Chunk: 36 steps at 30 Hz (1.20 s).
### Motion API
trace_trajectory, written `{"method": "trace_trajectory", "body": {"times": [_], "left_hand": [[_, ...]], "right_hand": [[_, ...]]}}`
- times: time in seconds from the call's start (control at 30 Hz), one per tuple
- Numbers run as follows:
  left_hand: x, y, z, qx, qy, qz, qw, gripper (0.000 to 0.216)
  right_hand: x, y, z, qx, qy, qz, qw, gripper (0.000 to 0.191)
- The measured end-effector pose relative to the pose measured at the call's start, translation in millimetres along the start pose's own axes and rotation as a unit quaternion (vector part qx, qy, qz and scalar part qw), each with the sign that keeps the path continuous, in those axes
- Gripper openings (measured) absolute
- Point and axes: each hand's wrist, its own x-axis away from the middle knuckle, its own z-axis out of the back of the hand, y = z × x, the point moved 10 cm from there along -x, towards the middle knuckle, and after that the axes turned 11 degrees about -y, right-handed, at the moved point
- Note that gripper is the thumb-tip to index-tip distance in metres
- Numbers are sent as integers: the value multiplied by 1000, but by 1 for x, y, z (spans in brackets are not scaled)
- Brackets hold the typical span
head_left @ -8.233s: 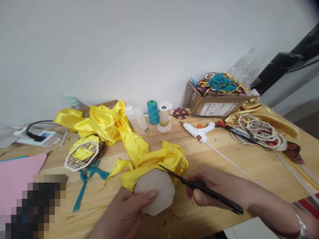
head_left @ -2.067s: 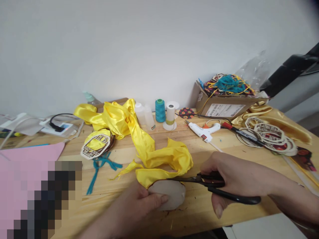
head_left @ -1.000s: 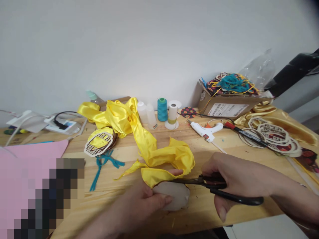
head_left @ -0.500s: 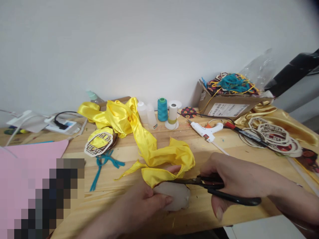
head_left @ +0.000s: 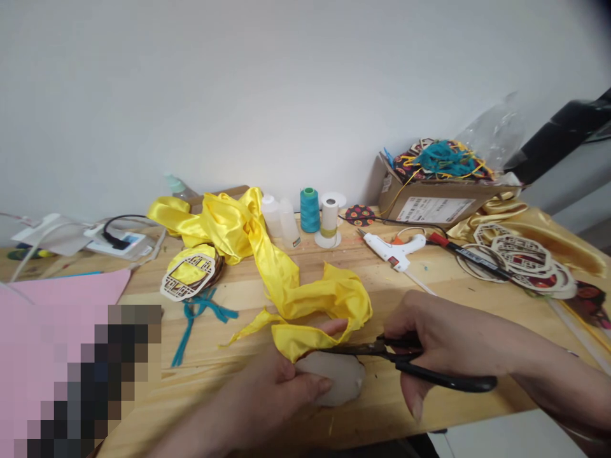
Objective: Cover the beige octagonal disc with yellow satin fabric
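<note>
At lower centre, 1 pale disc (head_left: 341, 381) with 1 yellow fabric (head_left: 305, 299) is pinched by the left hand (head_left: 279, 389); 1 scissors (head_left: 432, 376) is clasped in the right hand (head_left: 443, 334) grip. 2 spools (head_left: 310, 210) stand behind.

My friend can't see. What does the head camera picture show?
A person's right hand holds black scissors with the blades at the edge of yellow cloth, while the left hand holds a pale flat shape against it on a wooden table. Behind lie a glue gun, thread spools and a cardboard box.
</note>
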Motion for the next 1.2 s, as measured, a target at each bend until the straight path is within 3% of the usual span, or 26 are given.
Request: {"method": "trace_trajectory", "body": {"times": [0.3,0.47,0.7,0.9,1.1,1.2], "left_hand": [[-1,-4,-3,15,-14,4,1000,44],[-1,-5,0,28,3,4,1000,40],[0,-8,15,77,25,6,997,46],[-1,-10,28,247,32,-51,967,65],[0,-6,24,289,29,-63,955,73],[1,-4,19,266,11,-56,962,73]], "right_hand": [[4,-7,5,23,24,17,999,34],[14,-2,7,85,27,-55,995,36],[49,28,17,234,119,-156,952,32],[71,72,21,286,200,-279,895,22],[60,76,7,322,259,-223,883,17],[56,76,10,336,271,-233,871,13]]}}
